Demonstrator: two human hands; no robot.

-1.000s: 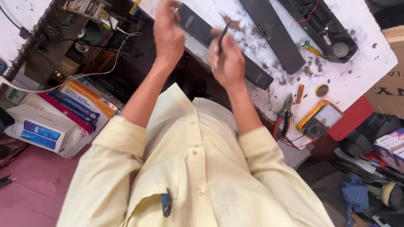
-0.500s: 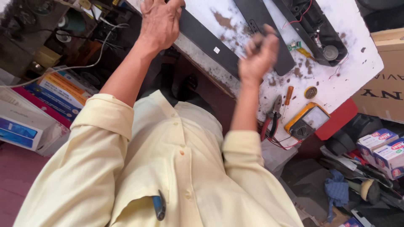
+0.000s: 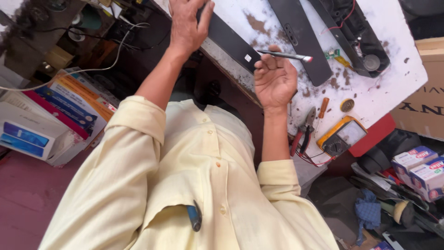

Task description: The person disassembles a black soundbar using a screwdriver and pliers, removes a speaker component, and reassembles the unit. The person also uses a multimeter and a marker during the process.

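- The left hand (image 3: 187, 28) lies flat, fingers spread, pressing down on the near end of a long flat black plastic panel (image 3: 231, 41) that rests at the edge of the stained white worktop (image 3: 393, 78).
- The right hand (image 3: 274, 81) is raised palm up just over that edge, fingers curled narrowly around a slim metal-handled brush (image 3: 284, 55) with a pale tip, which points out across the worktop.
- The brush tip hangs above the gap between the held panel and a 2nd long black strip (image 3: 300, 41); it does not seem to touch either.
- Beyond lies an open black speaker housing (image 3: 356, 37) with red wire and a small green circuit board (image 3: 332, 53).
- As a judgement: the casing is already taken apart into 3 pieces, brown dust remains scattered about, so cleaning looks partly done.
- Red-handled pliers (image 3: 303, 132), an orange-handled screwdriver (image 3: 322, 109) and a yellow multimeter (image 3: 341, 136) lie unused near the right wrist.
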